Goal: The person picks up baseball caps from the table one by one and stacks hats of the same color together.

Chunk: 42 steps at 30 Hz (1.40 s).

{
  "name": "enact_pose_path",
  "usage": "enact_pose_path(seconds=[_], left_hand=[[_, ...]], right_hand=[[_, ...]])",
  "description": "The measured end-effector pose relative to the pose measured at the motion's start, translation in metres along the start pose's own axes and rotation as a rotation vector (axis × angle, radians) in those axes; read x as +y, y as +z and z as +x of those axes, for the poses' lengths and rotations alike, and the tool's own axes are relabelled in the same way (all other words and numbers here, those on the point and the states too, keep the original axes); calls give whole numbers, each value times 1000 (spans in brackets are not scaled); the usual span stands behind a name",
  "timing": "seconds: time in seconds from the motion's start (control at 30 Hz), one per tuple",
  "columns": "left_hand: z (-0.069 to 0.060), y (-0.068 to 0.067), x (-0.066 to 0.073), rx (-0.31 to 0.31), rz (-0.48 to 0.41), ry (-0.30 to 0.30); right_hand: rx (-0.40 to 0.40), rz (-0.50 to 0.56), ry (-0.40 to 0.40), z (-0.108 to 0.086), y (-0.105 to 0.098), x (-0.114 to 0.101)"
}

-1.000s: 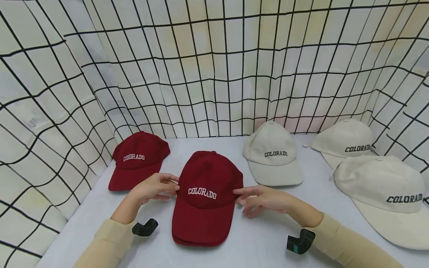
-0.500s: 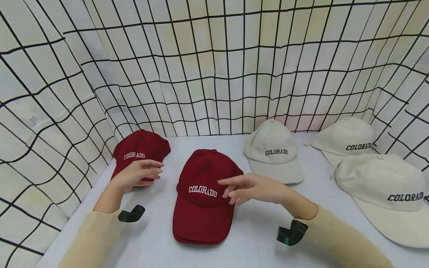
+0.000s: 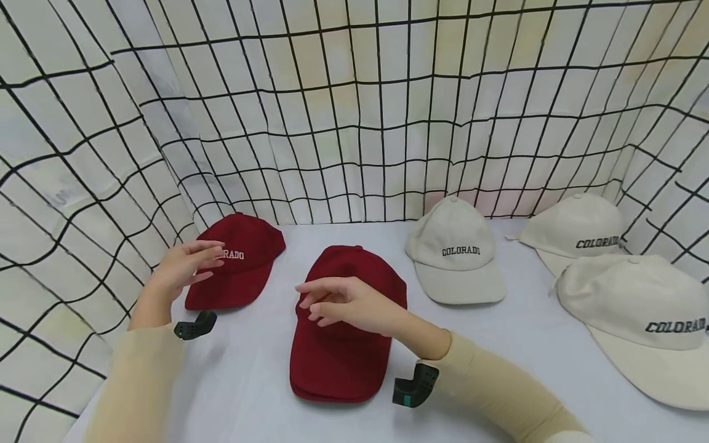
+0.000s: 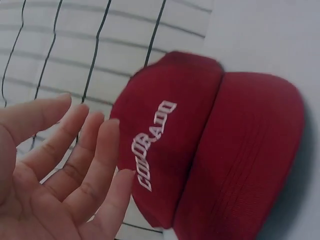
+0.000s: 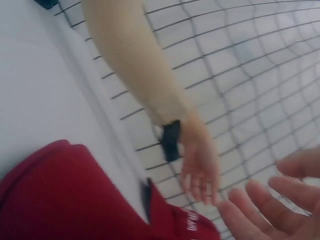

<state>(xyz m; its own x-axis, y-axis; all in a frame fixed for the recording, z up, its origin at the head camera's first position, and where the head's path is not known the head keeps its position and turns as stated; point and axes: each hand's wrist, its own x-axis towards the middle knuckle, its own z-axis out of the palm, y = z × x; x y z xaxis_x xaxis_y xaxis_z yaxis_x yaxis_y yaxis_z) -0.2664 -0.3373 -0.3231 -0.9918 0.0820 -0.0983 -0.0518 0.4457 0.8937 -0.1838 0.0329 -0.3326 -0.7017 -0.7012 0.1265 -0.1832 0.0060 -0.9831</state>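
Observation:
At the left, my left hand hovers by the crown of a red cap lettered COLORADO, its fingers loosely extended and holding nothing. The left wrist view shows that hand beside the same cap. My right hand, fingers relaxed, is over the middle red cap and hides its lettering; a second brim edge shows under that cap's brim. In the right wrist view the right hand grips nothing, with the middle cap at lower left.
A pale grey cap stands right of the middle on the white table. Two cream caps, one farther back and one nearer, are at the right. White walls with black grid lines surround the table.
Both hands have left the sides of the middle red cap and moved left: the left hand to the left red cap, the right hand across above the middle one. The caps stay in place.

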Motion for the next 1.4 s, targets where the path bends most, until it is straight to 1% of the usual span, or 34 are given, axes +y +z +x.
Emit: enact_pose_path(seconds=[0.1,0.17,0.2,0.33,0.43,0.53,0.63,0.7,0.77,0.83,0.87,0.9,0.97,1.07,1.17,1.3,1.4], left_hand=[[3,-6,-8,73,-85,-34],[4,-8,-13,112,-108,-51],[5,-9,-16,126,-106,-60],[5,-10,-27,190,-50,-93],[5,-10,-35,243,-20,-141],[6,-9,-42,304,-48,-206],[6,-8,-49,383,-115,-264],[7,-9,-53,434,-148,-283],[7,-12,-57,481,-179,-284],[8,-14,-61,508,-191,-272],[8,-14,-62,517,-197,-275],[8,-15,-64,519,-206,-276],[7,-14,-67,510,-188,-283],[8,-12,-70,477,-155,-298],[8,-12,-72,447,-117,-305],[10,-15,-73,401,-143,-341],[17,-13,-70,370,-168,-351]], right_hand=[[32,2,27,18,17,7],[50,20,55,29,28,11],[58,29,69,34,33,13],[111,90,132,55,53,18],[144,133,187,70,66,21],[176,187,233,85,78,22],[210,228,255,99,88,22],[237,235,276,108,93,23],[259,231,305,116,96,24],[290,235,337,123,98,25],[312,254,354,127,99,25],[336,274,368,131,100,26],[392,328,391,138,101,28],[490,412,421,149,102,33],[558,484,451,159,104,38],[633,554,487,170,106,45],[687,594,494,174,102,48]])
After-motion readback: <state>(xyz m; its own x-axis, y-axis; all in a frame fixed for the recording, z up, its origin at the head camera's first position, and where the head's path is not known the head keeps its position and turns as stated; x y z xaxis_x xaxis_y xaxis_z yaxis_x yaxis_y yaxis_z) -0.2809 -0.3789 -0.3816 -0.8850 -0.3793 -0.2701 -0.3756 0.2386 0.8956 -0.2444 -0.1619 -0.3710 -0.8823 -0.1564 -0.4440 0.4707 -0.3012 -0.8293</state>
